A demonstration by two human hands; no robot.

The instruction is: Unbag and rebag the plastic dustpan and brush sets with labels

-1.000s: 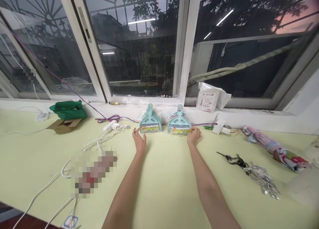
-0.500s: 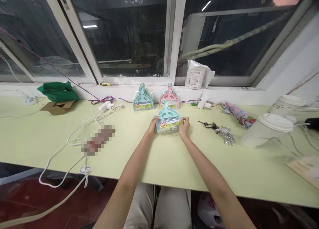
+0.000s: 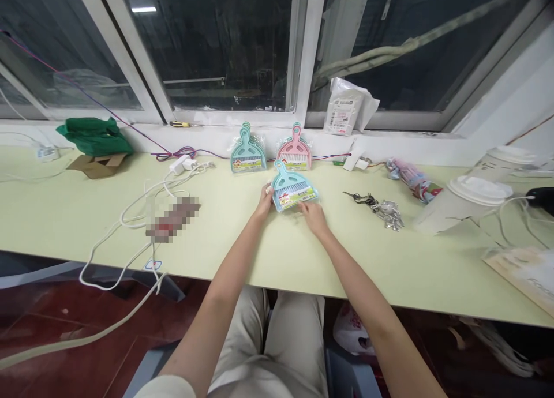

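Note:
A packaged blue dustpan and brush set (image 3: 292, 189) is tilted over the table in front of me, handle up and to the left. It has a printed label along the lower part and clear wrapping. My left hand (image 3: 265, 201) grips its left edge, the thumb at the rim. At the lower right edge, my right hand (image 3: 313, 217) has its fingers closed on the wrapping below the label. Behind it, against the wall, stand a stack of teal dustpan sets (image 3: 248, 150) and a stack with a pink dustpan set (image 3: 295, 150) in front.
Keys (image 3: 387, 213) lie to the right, near a pink folded umbrella-like item (image 3: 413, 179) and white lidded cups (image 3: 470, 202). On the left are white cables (image 3: 125, 213), a green cloth bag (image 3: 93, 135) and a brown carton (image 3: 99, 166). A wrapped package (image 3: 346, 109) leans on the sill.
My right hand has moved from the set's right side to its lower edge. The set has turned, its handle now leaning left. The camera view has tipped downward.

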